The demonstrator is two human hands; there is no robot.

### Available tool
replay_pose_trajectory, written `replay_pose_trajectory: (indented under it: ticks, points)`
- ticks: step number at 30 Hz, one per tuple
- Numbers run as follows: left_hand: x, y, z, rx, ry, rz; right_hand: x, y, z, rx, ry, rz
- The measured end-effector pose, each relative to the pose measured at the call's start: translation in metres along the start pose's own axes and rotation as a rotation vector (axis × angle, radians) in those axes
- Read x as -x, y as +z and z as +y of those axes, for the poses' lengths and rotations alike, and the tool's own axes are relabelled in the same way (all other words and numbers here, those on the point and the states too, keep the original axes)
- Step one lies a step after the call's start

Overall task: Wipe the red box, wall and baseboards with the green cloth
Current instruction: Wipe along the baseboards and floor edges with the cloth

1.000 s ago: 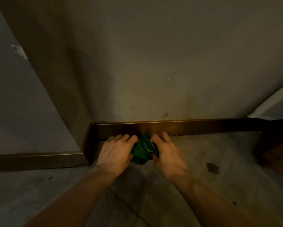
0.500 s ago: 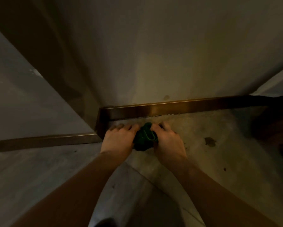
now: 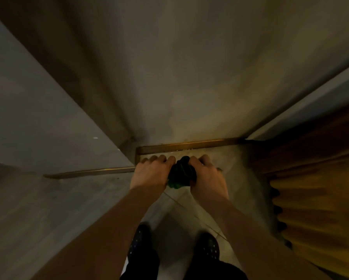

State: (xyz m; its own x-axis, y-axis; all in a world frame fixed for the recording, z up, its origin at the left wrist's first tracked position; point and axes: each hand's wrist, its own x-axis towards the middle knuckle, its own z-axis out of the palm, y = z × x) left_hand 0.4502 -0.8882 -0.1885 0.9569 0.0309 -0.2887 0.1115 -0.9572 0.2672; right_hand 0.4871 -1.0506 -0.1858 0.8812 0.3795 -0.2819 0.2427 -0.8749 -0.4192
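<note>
Both hands gripped the bunched green cloth [image 3: 182,174] between them, the left hand [image 3: 152,172] curled at its left side and the right hand [image 3: 207,175] closed over its right. The cloth sat low, near the floor. The baseboard [image 3: 189,145] lay just beyond the knuckles on the far side, its long axis running left to right, about equally near both hands.

Bunched green cloth [image 3: 182,174] near baseboard [image 3: 189,146]
</note>
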Motion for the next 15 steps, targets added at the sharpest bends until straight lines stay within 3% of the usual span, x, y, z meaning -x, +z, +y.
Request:
replay_pose_trajectory:
  ticks: [9,15]
  points:
    - [0.115,-0.236,0.084,0.084,0.002,0.044,0.118,-0.234,-0.111,0.013,-0.054,0.011]
    - [0.166,-0.334,0.114,0.032,-0.105,0.159,0.145,-0.32,-0.155,-0.039,-0.195,0.045]
